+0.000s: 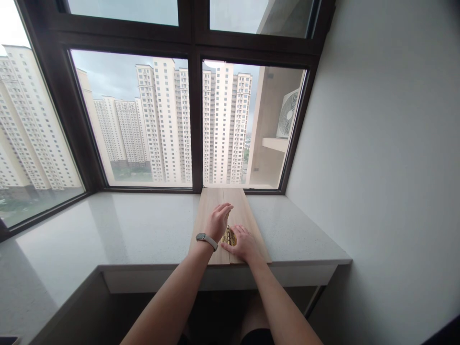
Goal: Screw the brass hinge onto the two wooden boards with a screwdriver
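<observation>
A gold-coloured metal hinge [229, 235] with a ridged barrel lies over the seam of two pale wooden boards [212, 203], set side by side. My right hand [244, 241] rests on the right-hand board, its thumb and fingers curved around the hinge and holding it against the wood. Just above and to the left, my left hand [217, 222] is raised with its fingers pinched together. A small gold bit shows beneath those fingertips, too small and too covered to name. A watch with a pale band [207, 240] is on my left wrist. My hands cover part of the hinge.
The boards lie on a white speckled countertop [143, 230], from its front edge back to the dark window frame [197, 120]. A plain wall [377, 143] stands at the right. Below the counter's front edge my legs partly show in shadow.
</observation>
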Demonstrator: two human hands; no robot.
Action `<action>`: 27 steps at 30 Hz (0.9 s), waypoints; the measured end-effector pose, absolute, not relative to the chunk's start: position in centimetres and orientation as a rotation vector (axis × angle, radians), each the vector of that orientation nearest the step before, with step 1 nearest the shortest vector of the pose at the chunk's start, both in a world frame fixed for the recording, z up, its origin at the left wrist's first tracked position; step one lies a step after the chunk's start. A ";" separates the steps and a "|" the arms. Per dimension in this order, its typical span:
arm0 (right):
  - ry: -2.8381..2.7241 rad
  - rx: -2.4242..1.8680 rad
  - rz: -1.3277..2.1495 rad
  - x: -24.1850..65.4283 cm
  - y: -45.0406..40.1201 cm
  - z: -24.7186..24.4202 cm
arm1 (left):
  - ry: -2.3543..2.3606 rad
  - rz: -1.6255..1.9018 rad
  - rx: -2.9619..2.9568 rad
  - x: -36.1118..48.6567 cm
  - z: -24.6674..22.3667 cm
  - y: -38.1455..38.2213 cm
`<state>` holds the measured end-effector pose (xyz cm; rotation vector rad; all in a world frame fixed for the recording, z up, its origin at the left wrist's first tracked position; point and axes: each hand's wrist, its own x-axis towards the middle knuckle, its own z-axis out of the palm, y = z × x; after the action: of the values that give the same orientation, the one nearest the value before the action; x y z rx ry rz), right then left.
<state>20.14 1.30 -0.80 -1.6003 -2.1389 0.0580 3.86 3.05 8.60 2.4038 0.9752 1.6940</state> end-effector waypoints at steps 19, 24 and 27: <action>-2.148 -1.593 0.036 20.1 1.6 -1.0 | 0.936 1.686 2.337 3.9 7.4 4.0; -2.148 -1.604 0.048 20.2 1.6 -1.0 | 0.950 1.692 2.342 3.8 7.7 3.8; -2.149 -1.610 0.058 20.3 1.6 -1.1 | 0.961 1.695 2.341 3.8 7.8 3.7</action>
<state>20.27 1.60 -1.09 -1.6104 -2.1493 0.0576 3.82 3.69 7.80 2.3411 0.9606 1.6951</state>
